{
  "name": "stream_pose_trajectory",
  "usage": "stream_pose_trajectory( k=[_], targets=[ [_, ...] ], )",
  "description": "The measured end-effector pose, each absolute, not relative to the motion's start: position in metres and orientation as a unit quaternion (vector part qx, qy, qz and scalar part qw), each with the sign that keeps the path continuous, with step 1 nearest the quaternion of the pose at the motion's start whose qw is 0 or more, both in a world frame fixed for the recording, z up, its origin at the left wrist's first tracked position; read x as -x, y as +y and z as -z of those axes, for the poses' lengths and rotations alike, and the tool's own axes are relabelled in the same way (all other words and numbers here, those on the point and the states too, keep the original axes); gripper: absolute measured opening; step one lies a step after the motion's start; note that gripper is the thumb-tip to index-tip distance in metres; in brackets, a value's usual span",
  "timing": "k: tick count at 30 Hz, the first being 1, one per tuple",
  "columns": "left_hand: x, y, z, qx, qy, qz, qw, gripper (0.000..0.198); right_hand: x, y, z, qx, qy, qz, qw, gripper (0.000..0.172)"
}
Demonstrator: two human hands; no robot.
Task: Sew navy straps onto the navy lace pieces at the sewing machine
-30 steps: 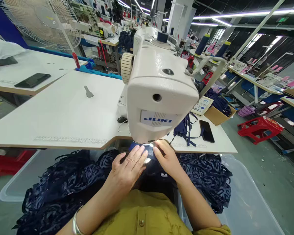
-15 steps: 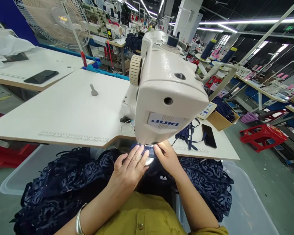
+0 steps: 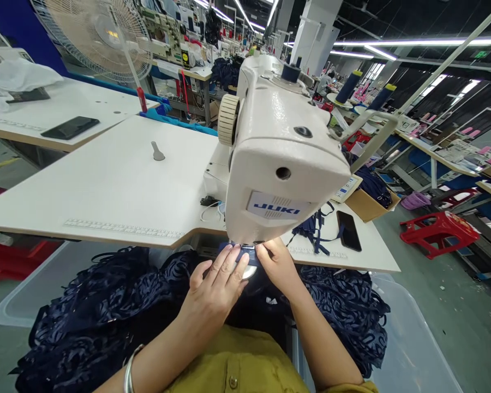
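The white sewing machine (image 3: 288,158) stands right in front of me, its head hiding most of the needle area. Under it lies a navy fabric piece (image 3: 249,255), over a pale, shiny plate edge (image 3: 249,272). My left hand (image 3: 217,281) rests palm down with fingers stretched flat on the left part of the fabric. At the right side of the needle area, my right hand (image 3: 279,266) has thumb and forefinger closed on the fabric's edge; the fingertips are partly hidden. Patterned navy garments (image 3: 102,311) hang in a heap below the table edge, on both sides of my lap.
On the white table (image 3: 106,185) lie a small grey metal piece (image 3: 157,152), navy straps (image 3: 313,232) and a black phone (image 3: 348,231). A cardboard box (image 3: 370,202) is at the right. Clear plastic bins (image 3: 413,322) flank me. A fan (image 3: 102,35) stands at back left.
The view has shifted very slightly. Both hands keep nearly the same place on the navy fabric; no clear movement of the fabric shows.
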State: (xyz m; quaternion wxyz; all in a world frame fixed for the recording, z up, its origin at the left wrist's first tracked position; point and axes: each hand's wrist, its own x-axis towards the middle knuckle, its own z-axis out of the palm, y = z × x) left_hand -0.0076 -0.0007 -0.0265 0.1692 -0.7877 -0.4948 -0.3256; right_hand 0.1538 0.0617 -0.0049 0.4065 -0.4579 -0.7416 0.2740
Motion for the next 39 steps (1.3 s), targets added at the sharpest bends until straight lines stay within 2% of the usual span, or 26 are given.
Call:
stream_pose_trajectory(
  k=[6,14,18,21,24,27,30,34,37,39],
  targets=[
    [0.008,-0.003,0.026,0.772,-0.509,0.339,0.175,0.035,-0.149,0.062,0.007,0.474,-0.729,-0.267,0.416,0.027],
    [0.011,-0.004,0.026,0.76,-0.522,0.349,0.167,0.036,-0.148,0.062,0.01,0.468,-0.724,-0.275,0.427,0.019],
    [0.012,-0.004,0.023,0.767,-0.514,0.35,0.157,0.034,-0.15,0.061,0.02,0.488,-0.679,-0.334,0.435,0.012],
    [0.012,-0.004,0.021,0.775,-0.508,0.344,0.155,0.034,-0.156,0.06,0.032,0.48,-0.651,-0.382,0.448,0.021],
    [0.012,-0.003,0.02,0.78,-0.503,0.336,0.16,0.034,-0.167,0.059,0.043,0.473,-0.691,-0.366,0.405,0.023],
    [0.011,-0.003,0.019,0.782,-0.499,0.335,0.164,0.034,-0.18,0.056,0.055,0.463,-0.758,-0.323,0.329,0.032],
    [0.01,-0.003,0.017,0.788,-0.495,0.324,0.17,0.035,-0.195,0.053,0.065,0.465,-0.76,-0.346,0.293,0.027],
    [0.012,-0.003,0.014,0.784,-0.502,0.333,0.154,0.032,-0.215,0.045,0.064,0.498,-0.651,-0.457,0.347,0.021],
    [0.025,-0.002,0.014,0.792,-0.48,0.358,0.12,0.019,-0.222,0.035,0.041,0.468,-0.584,-0.535,0.393,0.028],
    [0.04,-0.001,0.015,0.776,-0.475,0.398,0.116,0.009,-0.217,0.029,0.02,0.45,-0.602,-0.525,0.399,0.029]
  ],
)
